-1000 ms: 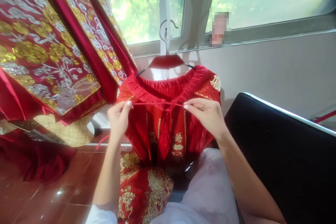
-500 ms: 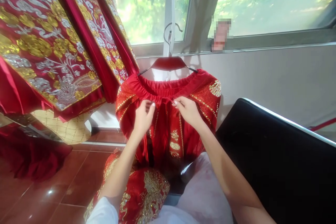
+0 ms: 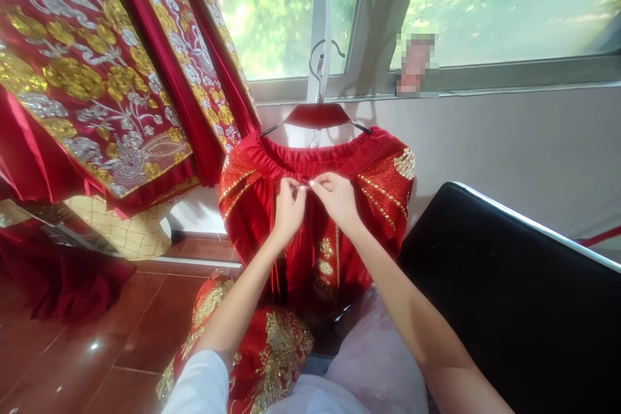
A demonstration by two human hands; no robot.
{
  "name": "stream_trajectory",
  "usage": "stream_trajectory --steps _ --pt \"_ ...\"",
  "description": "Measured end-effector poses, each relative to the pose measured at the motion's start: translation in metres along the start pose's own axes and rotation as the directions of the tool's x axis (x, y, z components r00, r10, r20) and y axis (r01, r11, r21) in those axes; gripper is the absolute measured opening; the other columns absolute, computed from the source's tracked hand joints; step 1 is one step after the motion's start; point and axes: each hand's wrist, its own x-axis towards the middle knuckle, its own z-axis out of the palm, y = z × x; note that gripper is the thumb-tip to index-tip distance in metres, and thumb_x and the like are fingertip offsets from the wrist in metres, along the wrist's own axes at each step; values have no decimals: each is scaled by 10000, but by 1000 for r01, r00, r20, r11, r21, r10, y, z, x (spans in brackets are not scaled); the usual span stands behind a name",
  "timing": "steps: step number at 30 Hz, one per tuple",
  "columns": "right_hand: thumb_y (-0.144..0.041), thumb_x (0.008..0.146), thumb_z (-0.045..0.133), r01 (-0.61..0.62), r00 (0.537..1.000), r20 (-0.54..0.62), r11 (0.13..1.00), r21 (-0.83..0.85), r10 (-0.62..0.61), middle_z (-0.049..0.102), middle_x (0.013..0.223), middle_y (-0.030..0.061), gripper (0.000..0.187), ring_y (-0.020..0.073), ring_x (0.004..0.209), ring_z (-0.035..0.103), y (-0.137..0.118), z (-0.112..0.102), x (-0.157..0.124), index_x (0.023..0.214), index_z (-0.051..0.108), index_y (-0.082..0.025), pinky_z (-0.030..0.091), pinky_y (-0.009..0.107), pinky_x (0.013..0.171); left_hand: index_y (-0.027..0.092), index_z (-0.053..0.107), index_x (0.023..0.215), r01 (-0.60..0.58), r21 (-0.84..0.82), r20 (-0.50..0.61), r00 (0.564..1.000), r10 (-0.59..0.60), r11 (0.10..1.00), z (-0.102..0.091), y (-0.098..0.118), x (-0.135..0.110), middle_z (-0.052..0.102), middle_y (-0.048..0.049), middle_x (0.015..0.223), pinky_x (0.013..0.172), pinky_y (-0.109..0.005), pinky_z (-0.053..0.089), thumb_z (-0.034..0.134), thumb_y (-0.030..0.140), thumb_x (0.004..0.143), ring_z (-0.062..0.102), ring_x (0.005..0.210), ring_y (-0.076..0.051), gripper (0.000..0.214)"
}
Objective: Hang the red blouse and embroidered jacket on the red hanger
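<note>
Windows (image 3: 276,19) with greenery outside sit above a pale wall (image 3: 485,123); the floor (image 3: 140,343) is reddish-brown tile, and a black panel (image 3: 509,310) with a light edge stands at the right. A gathered-waist red skirt (image 3: 315,233) with gold beading hangs on a hanger (image 3: 319,115) in front of the wall, directly before the person. Both forearms reach forward and converge at its waistband (image 3: 320,154). The left hand (image 3: 290,210) slants up from a white sleeve (image 3: 201,381), its fingers bent. The right hand (image 3: 337,200) comes in from the other side, wrist lower than the fingertips. Thumbs and forefingers pinch a red cord, mostly hidden by the fingertips, which almost meet at the front of the waistband.
</note>
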Motion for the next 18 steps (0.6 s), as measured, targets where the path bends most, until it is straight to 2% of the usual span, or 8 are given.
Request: stream_trajectory --steps 3,4,6,9,11,14,16,18 --pt "-302 734 626 -39 998 44 986 165 32 645 605 -6 120 149 551 582 2 1 -2 766 619 -187 454 283 607 234 369 894 127 -215 30 992 -123 968 1 6 -4 529 63 688 617 -227 438 462 245 879 541 582 -96 95" --pt "-301 730 633 -42 998 45 983 181 35 643 606 -7 127 149 552 584 1 0 -2 783 621 -186 457 283 603 238 361 893 156 -225 47 988 -150 962 0 9 -6 506 76 654 577 -222 426 457 259 883 511 531 -92 99" --pt "-301 730 646 -20 999 39 982 189 13 631 598 -11 138 151 567 588 -1 -3 -2 800 629 -183 461 281 605 233 393 878 124 -94 48 992 -120 988 -5 14 -10 511 73 648 562 -224 418 489 280 876 492 519 -93 107" --pt "-291 760 636 30 997 62 991 130 -38 641 623 -1 123 160 617 610 -3 -8 -2 812 645 -180 479 290 648 208 503 837 -111 285 37 994 104 952 -18 22 -14 606 12 764 677 -264 456 523 244 869 555 670 -123 51" --pt "-289 804 607 84 989 123 996 -4 -83 662 658 12 136 171 642 624 -2 -11 -3 858 670 -181 491 308 681 197 572 863 -290 512 74 953 295 809 -31 28 -12 651 -38 865 781 -320 472 504 203 876 582 811 -169 69" --pt "-297 894 509 189 972 191 938 -290 -137 692 735 50 261 208 699 644 2 -25 -3 1038 698 -191 507 360 735 206 643 1017 -461 737 193 845 499 495 -59 38 4 649 -100 1105 957 -430 435 487 133 867 556 1068 -244 229" --pt "-272 929 442 251 968 104 837 -487 -230 704 838 87 338 242 790 654 4 -45 1 1159 679 -203 508 403 788 235 641 1136 -487 795 260 812 522 361 -83 45 23 567 -111 1297 1054 -480 372 434 74 865 476 1236 -268 377" --pt "-256 928 442 317 910 7 686 -654 -414 685 1000 121 359 284 945 630 6 -73 12 1207 666 -222 488 456 864 264 616 1215 -517 799 345 813 470 307 -107 52 47 450 -94 1441 1116 -497 315 378 44 870 366 1361 -269 474"
